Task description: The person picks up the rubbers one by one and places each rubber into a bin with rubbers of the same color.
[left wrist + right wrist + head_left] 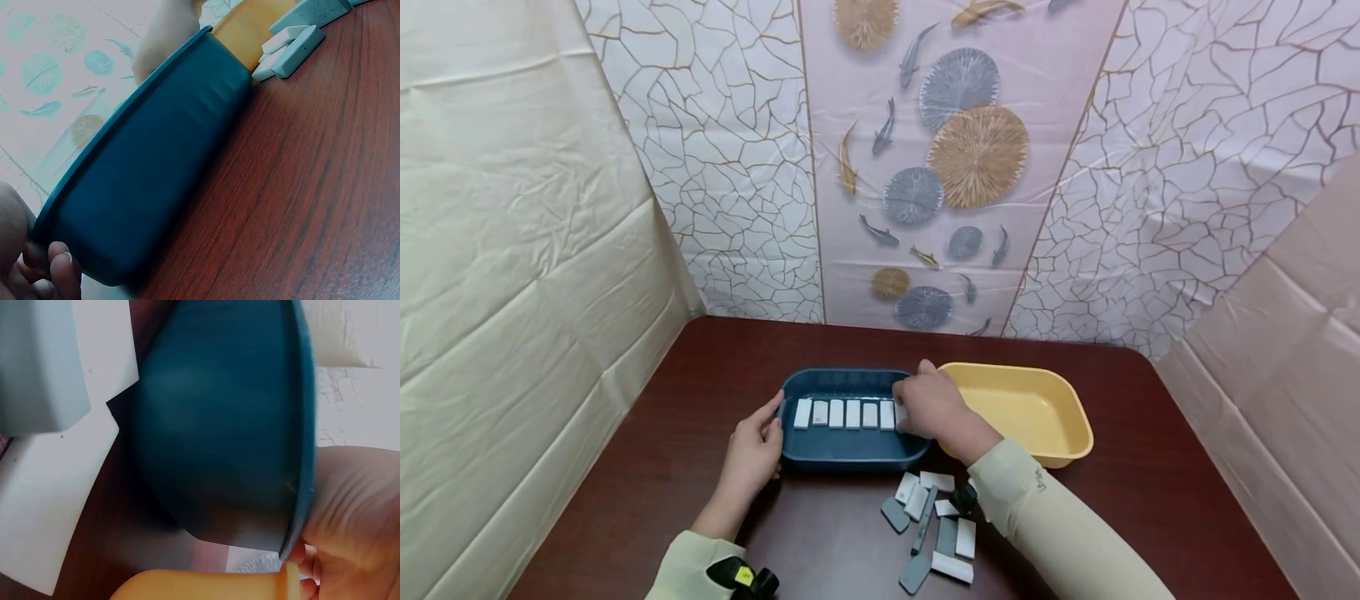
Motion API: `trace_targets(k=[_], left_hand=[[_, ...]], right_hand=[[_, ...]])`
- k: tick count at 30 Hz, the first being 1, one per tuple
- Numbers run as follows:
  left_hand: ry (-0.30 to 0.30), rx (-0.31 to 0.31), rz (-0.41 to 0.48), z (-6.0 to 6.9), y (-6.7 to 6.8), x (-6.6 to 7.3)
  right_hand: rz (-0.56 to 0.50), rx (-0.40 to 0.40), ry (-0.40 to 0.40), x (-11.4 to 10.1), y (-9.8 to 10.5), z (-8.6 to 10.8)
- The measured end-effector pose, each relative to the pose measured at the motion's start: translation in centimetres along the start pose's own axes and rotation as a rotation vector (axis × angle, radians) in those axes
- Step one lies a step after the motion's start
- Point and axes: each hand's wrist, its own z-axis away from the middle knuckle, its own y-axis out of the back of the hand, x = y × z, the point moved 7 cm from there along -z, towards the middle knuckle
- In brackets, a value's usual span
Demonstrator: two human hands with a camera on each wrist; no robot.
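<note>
A blue tray (850, 454) holds a row of white blocks (853, 414) standing side by side. The left hand (752, 446) grips the tray's left end, thumb at the rim; in the left wrist view its curled fingers (61, 269) lie against the tray wall (150, 162). Over the tray's right end, the right hand (934, 407) holds a white block (901, 412) at the right of the row, mostly covered by the fingers. The right wrist view shows that hand (353, 519) beyond the tray's rim, its fingertips largely hidden.
A yellow tray (1022, 408) stands right of the blue one, partly behind the right forearm. Loose white blocks (953, 567) and grey pieces (915, 574) lie in a pile on the dark red table (820, 533), near the right sleeve. Patterned cloth hangs behind the table.
</note>
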Motion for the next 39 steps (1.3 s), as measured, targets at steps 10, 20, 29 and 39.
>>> trace_targets(k=[10,20,29,39], left_hand=[[-0.012,0.010,-0.008,-0.2,0.0,0.2],[-0.005,0.012,-0.014,0.0,0.2,-0.1],[-0.022,0.007,-0.020,0.2,0.0,0.3],[-0.024,0.003,-0.018,0.1,-0.1,0.2]], right_hand=[[-0.239,0.230,-0.039,2.0,4.7,6.0],[-0.314,0.251,-0.021,3.3,3.5,14.8],[-0.287,0.225,0.011,2.4,0.0,17.6],[-0.289,0.181,0.045,-0.1,-1.8,15.5]])
